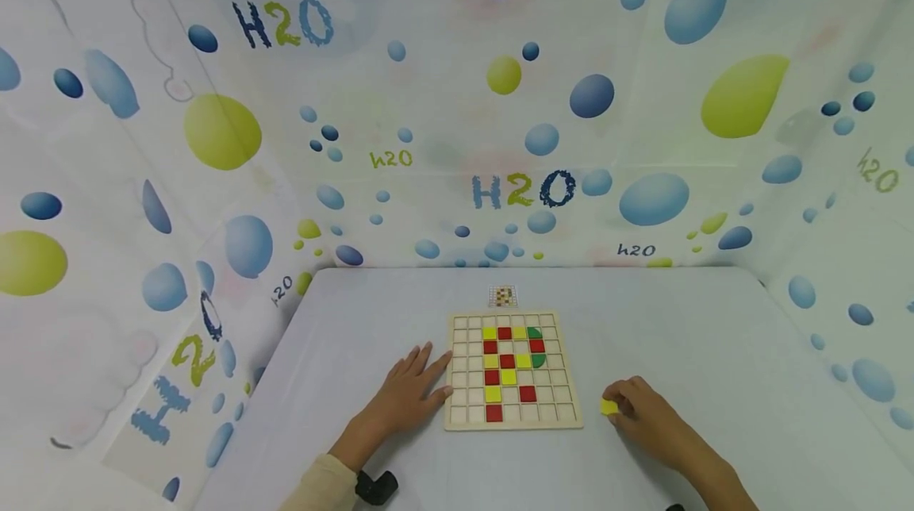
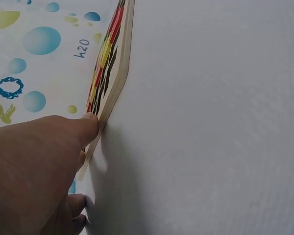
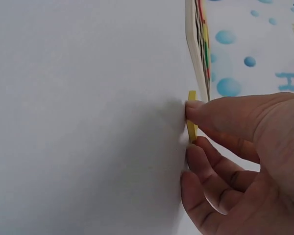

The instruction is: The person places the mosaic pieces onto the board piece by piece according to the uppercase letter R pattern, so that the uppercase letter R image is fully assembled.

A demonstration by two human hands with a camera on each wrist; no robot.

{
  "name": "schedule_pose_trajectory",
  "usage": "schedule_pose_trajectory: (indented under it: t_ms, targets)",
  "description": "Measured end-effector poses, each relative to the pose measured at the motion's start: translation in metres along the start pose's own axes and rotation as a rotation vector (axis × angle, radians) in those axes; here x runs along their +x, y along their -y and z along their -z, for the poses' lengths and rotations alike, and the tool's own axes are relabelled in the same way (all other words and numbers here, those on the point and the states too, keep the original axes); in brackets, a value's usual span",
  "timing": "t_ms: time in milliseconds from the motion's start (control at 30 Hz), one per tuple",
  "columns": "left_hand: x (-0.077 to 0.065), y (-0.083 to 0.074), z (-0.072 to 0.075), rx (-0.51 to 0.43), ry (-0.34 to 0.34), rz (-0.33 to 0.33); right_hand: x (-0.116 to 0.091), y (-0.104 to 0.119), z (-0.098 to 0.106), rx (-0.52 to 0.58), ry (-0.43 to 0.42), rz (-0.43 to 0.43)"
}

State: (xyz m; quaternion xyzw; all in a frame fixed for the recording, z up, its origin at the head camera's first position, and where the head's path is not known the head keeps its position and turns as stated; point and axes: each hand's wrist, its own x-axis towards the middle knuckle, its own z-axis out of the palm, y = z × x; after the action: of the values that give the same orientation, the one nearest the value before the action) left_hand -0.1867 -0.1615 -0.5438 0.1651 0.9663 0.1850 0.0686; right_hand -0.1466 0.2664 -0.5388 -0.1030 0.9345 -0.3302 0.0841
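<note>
A square wooden grid board [image 1: 471,416] lies on the table, with red, yellow and green tiles set in several of its cells. Along its left edge rests my left hand [image 1: 410,396], fingers spread and straight, thumb and fingertips right at the rim. In the left wrist view the thumb [image 2: 90,125] lies against the board's side. To the right of the board, my right hand [image 1: 646,420] pinches a yellow tile [image 1: 608,406] between thumb and fingers, low over the table. The right wrist view shows that tile [image 3: 191,117] edge-on, its far face partly hidden by the fingers.
A small printed pattern card [image 1: 503,296] lies just behind the board. The white table [image 1: 357,320] ends at a backdrop [image 1: 428,98] printed with blue and green drops, which also rises on both sides. A black wrist strap [image 1: 377,487] sits by the left sleeve.
</note>
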Motion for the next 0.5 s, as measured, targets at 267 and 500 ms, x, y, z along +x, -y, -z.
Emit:
schedule_pose_trajectory:
  t_ms: [267, 500]
  targets:
    - [0.0, 0.0, 0.0, 0.001, -0.002, -0.001, 0.017, 0.015, -0.004, -0.046, -0.014, -0.012]
    - [-0.001, -0.001, 0.0, -0.002, -0.001, 0.006, 0.028, 0.044, -0.023, -0.028, 0.008, 0.02]
